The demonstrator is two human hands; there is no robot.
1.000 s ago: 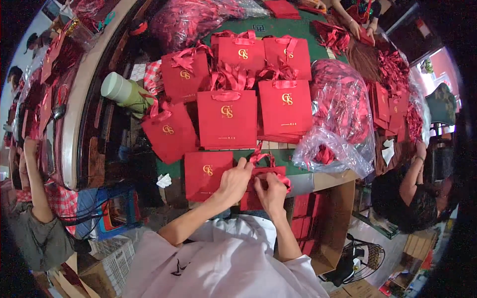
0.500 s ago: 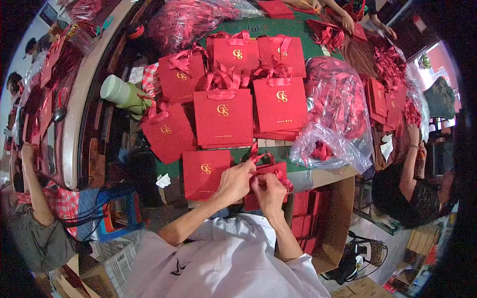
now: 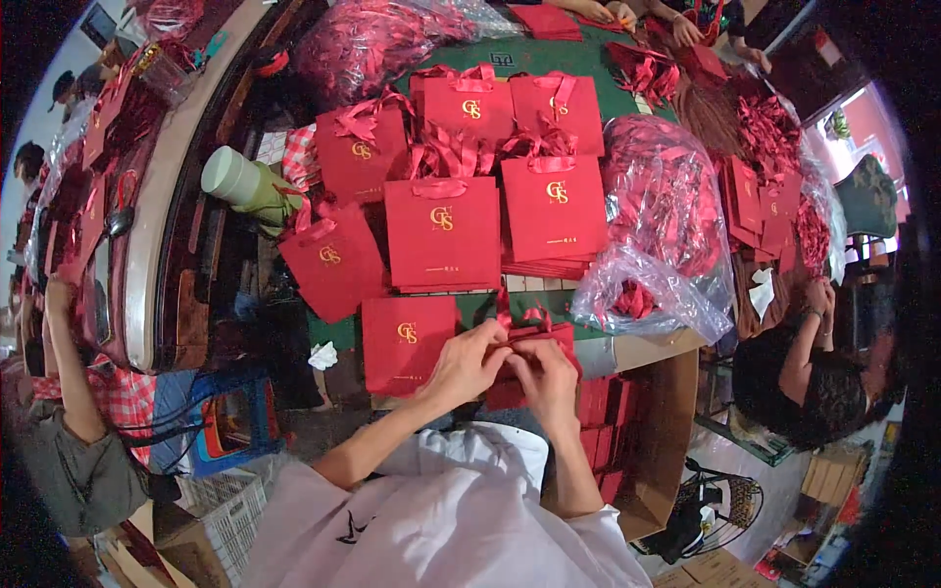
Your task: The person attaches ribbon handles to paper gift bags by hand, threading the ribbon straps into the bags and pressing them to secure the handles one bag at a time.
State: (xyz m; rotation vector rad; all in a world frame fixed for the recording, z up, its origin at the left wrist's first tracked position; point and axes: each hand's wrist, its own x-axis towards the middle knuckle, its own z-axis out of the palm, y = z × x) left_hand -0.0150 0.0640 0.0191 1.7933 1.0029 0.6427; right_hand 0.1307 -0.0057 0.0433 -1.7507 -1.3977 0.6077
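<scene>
A small red gift bag (image 3: 561, 337) with red ribbon handles is at the table's near edge, partly hidden under my hands. At its left side my left hand (image 3: 465, 365) is closed, thumb and fingers pinching its top edge near the ribbon (image 3: 504, 310). My right hand (image 3: 547, 380) is closed too, its bent fingers gripping the same bag's upper part. The fingertips of both hands almost meet; exactly what they pinch there is hidden. Just left of my hands lies another red gift bag (image 3: 406, 338) with a gold emblem.
Stacked red gift bags (image 3: 443, 240) cover the green table (image 3: 588, 323). A clear plastic sack of red ribbons (image 3: 667, 196) lies right, a pale green cup (image 3: 233, 176) left. Below right stands an open carton (image 3: 665, 431) holding red bags. Other people work at both sides and the far end.
My right hand has shifted slightly right and its fingers have moved off the ribbon bunch at the bag's right. The ribbon now stands up beyond my fingers. My left hand has barely moved.
</scene>
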